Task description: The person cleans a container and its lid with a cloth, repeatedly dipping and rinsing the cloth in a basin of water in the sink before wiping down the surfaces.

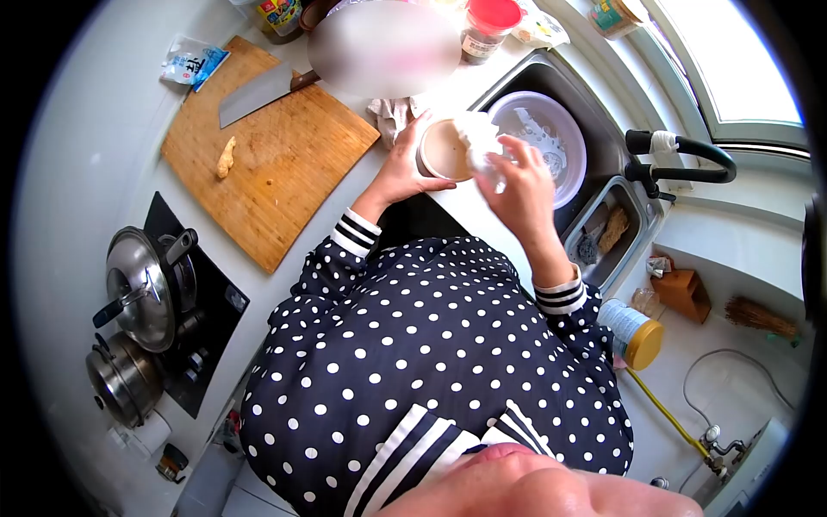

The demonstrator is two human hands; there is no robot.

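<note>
My left hand [401, 168] is wrapped round the side of a small round bowl [444, 151] with a pale inside, at the counter edge beside the sink. A white crumpled thing [476, 138], perhaps a cloth or thin plastic, lies over the bowl's right rim. My right hand [524, 185] has its fingers closed on this white thing, and motion blurs the fingertips. Behind my left hand a light rumpled cloth [393, 116] lies on the counter.
A cutting board [284, 172] at left bears a cleaver [258, 96] and a ginger piece [226, 158]. In the sink [491, 99] sits a white basin [560, 129]. A lidded pan [142, 289] and a pot [125, 379] stand by the stove. A red-lidded jar [487, 34] is behind.
</note>
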